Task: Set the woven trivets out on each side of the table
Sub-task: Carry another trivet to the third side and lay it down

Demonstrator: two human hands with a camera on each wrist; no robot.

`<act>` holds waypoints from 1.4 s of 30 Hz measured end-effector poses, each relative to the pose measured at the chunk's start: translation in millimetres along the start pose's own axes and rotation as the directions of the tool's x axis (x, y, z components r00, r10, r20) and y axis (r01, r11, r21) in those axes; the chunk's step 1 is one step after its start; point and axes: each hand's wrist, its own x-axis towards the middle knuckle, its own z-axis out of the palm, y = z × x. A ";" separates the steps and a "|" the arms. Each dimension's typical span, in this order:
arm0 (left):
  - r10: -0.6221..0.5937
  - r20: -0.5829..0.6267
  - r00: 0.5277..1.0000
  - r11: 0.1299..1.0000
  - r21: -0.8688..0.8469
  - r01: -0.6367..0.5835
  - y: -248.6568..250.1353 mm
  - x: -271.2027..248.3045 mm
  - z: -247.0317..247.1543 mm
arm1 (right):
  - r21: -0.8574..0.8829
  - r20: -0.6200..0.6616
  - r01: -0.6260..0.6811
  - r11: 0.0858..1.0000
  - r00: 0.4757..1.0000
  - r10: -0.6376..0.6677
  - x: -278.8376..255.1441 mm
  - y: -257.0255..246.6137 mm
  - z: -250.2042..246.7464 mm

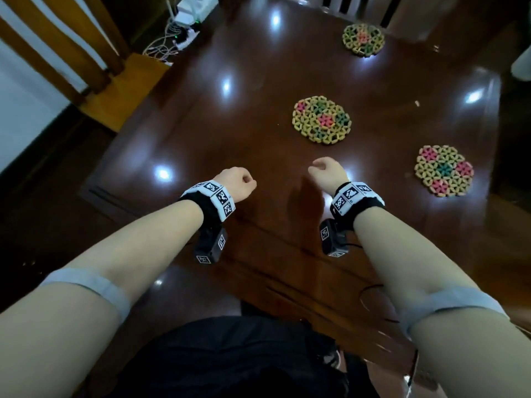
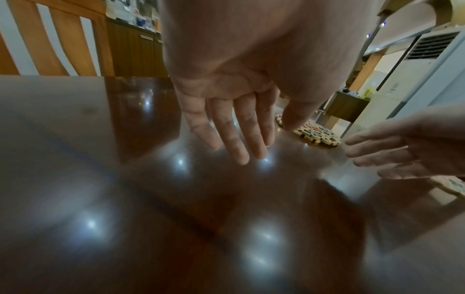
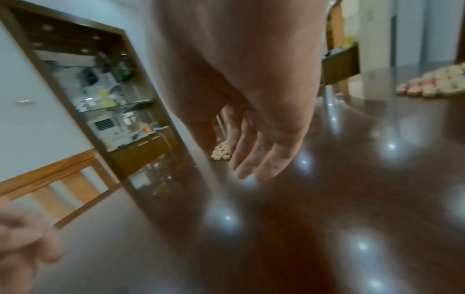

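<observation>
Three round woven trivets lie on the dark glossy table: a far trivet near the back edge, a middle trivet, and a right trivet by the right edge. My left hand and right hand hover side by side over the near part of the table, both empty. In the left wrist view the left fingers hang straight and loose above the wood, with the middle trivet beyond them. The right fingers are relaxed too, short of the same trivet.
A wooden chair stands at the table's left, another chair back at the far end. A power strip with cables lies on the floor at the back left. A white floor air conditioner stands to the right.
</observation>
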 end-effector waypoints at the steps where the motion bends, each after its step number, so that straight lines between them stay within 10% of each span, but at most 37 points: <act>1: 0.001 0.005 1.000 1.000 0.007 -0.001 2.5 12.3 -3.7 | 0.054 -0.040 -0.047 0.997 0.998 0.049 14.7 -2.5 -2.5; 18: 0.001 0.057 0.998 0.999 -0.037 0.001 16.1 104.6 -21.0 | 0.366 -0.131 -0.444 0.818 0.845 0.518 135.9 -16.1 -13.4; 28: 0.041 0.056 0.998 0.992 -0.119 -0.034 13.3 98.2 -41.8 | 0.684 -0.383 -0.094 0.724 0.798 0.466 86.4 -46.4 -13.9; 34: 0.105 0.028 0.994 0.976 -0.197 -0.098 36.0 80.7 -50.8 | 0.890 -0.169 0.016 0.455 0.940 0.297 30.6 -48.8 -19.8; 42: 0.145 0.028 0.989 0.933 -0.337 -0.127 31.0 45.0 -41.1 | 0.857 0.034 -0.107 0.503 0.988 0.152 -53.3 -41.1 5.6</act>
